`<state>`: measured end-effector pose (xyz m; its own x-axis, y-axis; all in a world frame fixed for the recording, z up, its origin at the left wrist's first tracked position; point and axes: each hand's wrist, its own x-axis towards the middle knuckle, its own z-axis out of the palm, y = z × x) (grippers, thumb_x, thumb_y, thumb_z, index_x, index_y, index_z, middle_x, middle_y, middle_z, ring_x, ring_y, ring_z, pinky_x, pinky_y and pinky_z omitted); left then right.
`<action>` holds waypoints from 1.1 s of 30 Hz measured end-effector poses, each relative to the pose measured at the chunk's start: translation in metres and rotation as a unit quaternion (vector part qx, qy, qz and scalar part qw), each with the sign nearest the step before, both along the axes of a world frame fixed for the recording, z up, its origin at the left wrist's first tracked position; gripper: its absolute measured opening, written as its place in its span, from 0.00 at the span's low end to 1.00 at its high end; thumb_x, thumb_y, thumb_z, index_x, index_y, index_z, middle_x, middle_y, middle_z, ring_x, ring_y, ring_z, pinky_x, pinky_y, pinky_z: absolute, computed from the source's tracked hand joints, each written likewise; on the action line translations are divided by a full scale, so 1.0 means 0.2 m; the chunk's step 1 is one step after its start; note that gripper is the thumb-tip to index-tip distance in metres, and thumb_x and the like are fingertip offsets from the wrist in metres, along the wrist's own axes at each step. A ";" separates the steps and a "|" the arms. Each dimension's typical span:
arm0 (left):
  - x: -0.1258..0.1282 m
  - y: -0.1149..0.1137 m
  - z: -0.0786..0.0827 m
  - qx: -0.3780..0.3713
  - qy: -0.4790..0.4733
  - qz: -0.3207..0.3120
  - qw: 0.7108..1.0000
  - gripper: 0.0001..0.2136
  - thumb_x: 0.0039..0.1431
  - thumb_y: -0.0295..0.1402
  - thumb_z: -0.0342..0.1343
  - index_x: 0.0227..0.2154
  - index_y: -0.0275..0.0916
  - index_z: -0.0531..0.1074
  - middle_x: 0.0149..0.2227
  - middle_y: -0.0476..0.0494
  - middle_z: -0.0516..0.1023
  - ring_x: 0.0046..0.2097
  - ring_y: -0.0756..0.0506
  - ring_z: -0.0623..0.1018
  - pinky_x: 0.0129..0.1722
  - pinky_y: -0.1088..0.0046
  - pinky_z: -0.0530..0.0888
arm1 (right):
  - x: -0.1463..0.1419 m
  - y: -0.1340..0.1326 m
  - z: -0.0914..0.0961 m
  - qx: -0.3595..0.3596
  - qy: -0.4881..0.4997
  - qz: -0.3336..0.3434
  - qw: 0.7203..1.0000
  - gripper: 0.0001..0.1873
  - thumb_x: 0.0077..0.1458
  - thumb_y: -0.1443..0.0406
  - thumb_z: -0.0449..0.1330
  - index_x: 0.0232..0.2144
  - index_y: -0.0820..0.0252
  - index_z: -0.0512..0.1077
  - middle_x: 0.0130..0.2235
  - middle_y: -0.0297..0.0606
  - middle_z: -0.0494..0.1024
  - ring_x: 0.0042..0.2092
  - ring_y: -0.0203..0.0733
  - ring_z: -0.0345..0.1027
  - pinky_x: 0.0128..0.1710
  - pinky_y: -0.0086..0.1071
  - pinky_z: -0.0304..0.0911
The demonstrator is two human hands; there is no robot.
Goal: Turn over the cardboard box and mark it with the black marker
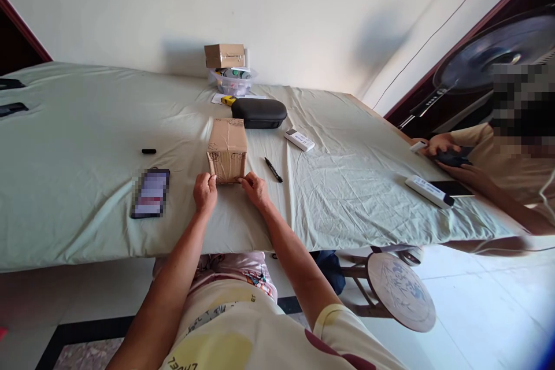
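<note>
A small brown cardboard box [228,137] with dark pen drawings near its corners rests on the cloth-covered table in front of me. My left hand [205,191] pinches its lower left front corner, fingers closed. At the lower right front corner, my right hand [255,188] grips the box in the same way. To the right of the box lies a black pen [273,169], with its cap [148,151] possibly being the small black piece on the left. Behind the box sits a black hard case [259,113].
A phone [151,193] lies left. White-and-black packs [299,140] are on the right. At the back, a plastic tub [234,82] stands below another cardboard box [224,56]. A person [498,156] sits at the right end near a fan [489,63]. A round stool [401,292] stands below.
</note>
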<state>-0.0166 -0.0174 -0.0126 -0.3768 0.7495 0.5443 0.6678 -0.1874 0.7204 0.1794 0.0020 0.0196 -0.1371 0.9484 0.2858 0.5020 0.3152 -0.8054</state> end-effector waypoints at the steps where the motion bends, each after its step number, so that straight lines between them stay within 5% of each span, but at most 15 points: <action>1: 0.00 0.00 0.00 -0.001 0.000 0.000 1.000 0.13 0.69 0.37 0.48 0.26 0.46 0.58 0.31 0.43 0.71 0.39 0.40 0.73 0.42 0.65 0.69 | 0.00 0.00 0.00 0.000 -0.003 0.001 1.000 0.22 0.61 0.47 0.58 0.25 0.53 0.60 0.23 0.29 0.65 0.26 0.36 0.57 0.31 0.32 0.53; 33: -0.01 0.00 0.01 -0.061 -0.048 0.020 0.997 0.12 0.66 0.43 0.51 0.29 0.44 0.66 0.33 0.43 0.76 0.37 0.42 0.76 0.42 0.66 0.74 | -0.01 -0.02 0.06 -0.041 -0.051 -0.003 0.998 0.19 0.60 0.50 0.59 0.25 0.53 0.59 0.23 0.29 0.66 0.27 0.37 0.59 0.32 0.32 0.53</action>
<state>-0.0185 -0.0183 -0.0111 -0.4539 0.7909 0.4103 0.6005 -0.0686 0.7967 0.1775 -0.0016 0.0316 -0.1552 0.9690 0.1922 0.5843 0.2469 -0.7731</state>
